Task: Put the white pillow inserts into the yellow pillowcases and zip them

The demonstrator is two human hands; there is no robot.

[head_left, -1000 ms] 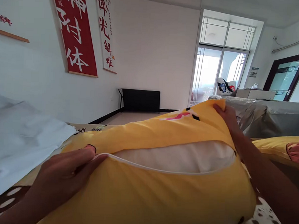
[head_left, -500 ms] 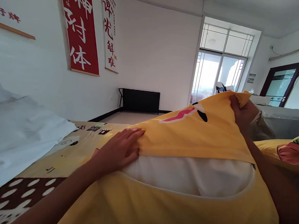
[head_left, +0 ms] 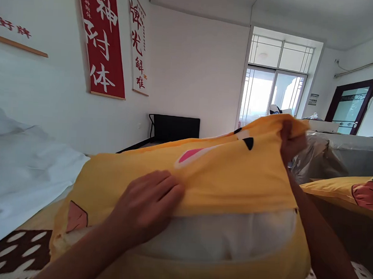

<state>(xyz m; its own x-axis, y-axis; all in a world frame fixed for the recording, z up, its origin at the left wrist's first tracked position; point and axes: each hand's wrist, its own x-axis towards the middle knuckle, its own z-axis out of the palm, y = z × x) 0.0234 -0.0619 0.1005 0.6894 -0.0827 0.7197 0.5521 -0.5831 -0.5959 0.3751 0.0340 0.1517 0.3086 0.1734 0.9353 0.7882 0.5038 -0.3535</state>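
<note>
Left hand (head_left: 150,204), blurred, is at the lower centre of the frame, fingers loosely bent over a soft yellow fabric pillowcase (head_left: 234,179) with a pink, white and black print; whether it grips the cloth cannot be told. Right hand (head_left: 293,143), right of centre, is closed on the case's upper right corner. The pillowcase spreads beneath and between them, its long opening showing a white fabric pillow (head_left: 231,235).
</note>
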